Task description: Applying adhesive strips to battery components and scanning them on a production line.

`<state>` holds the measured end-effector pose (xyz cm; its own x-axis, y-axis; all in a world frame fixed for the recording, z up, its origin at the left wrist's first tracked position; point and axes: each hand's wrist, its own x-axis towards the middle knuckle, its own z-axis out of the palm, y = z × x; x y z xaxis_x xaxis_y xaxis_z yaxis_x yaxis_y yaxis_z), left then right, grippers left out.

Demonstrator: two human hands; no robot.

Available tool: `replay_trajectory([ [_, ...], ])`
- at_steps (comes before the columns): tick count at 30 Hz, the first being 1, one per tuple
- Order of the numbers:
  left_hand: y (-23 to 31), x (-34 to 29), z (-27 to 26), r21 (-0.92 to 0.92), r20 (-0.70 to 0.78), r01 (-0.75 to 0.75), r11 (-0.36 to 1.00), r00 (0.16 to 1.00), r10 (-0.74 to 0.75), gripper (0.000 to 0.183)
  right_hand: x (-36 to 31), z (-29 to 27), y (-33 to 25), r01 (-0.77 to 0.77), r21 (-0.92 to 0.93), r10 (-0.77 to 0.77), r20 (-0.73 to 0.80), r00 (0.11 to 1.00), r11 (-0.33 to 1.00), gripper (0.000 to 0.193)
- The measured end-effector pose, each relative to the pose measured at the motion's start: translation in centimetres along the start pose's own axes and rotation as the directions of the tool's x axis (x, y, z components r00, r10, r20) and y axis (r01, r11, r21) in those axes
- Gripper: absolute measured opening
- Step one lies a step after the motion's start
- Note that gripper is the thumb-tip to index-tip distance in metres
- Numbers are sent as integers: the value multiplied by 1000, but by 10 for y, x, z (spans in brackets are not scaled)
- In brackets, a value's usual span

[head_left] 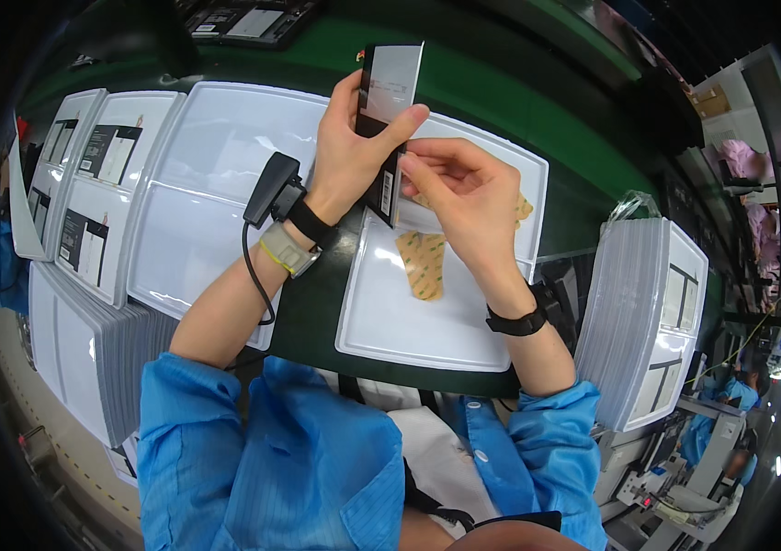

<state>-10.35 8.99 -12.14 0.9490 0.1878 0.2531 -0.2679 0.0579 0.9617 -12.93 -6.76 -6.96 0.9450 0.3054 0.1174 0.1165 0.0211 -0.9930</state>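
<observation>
My left hand (pixel 349 151) is closed around a flat black and silver battery (pixel 389 83), tilted up above a white tray. Its thumb lies across the battery's face, and a small orange tab sticks out at the top corner. My right hand (pixel 473 188) pinches at the battery's lower right edge, beside a white label; what is between its fingertips is hidden. Below, a yellowish piece of backing paper with green marks (pixel 421 264) lies on the white tray (pixel 390 335). Another such piece (pixel 524 209) shows partly behind my right hand.
A white two-part tray (pixel 198 193) lies to the left. Beyond it, trays hold similar flat batteries (pixel 110 151), above a tray stack (pixel 96 358). Another tall stack of trays (pixel 625 312) stands at right. A black wrist device with a cable (pixel 273 188) is on my left wrist.
</observation>
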Motion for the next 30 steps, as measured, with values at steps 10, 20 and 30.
replay_trajectory([
  [10, 5, 9, -11, -506, -69, 104, 856, 985, -161, 74, 6, -17, 14, 264, -388, -335, -128, 933, 883, 16],
  [20, 20, 14, -12, -575, 62, 157, 803, 987, -148, 82, -7, -2, -7, 45, -78, -47, -22, 999, 996, 16],
  [30, 35, 48, -85, -594, 306, 348, 726, 932, -195, 89, -53, -75, -13, 120, -801, -224, -19, 974, 587, 25],
])
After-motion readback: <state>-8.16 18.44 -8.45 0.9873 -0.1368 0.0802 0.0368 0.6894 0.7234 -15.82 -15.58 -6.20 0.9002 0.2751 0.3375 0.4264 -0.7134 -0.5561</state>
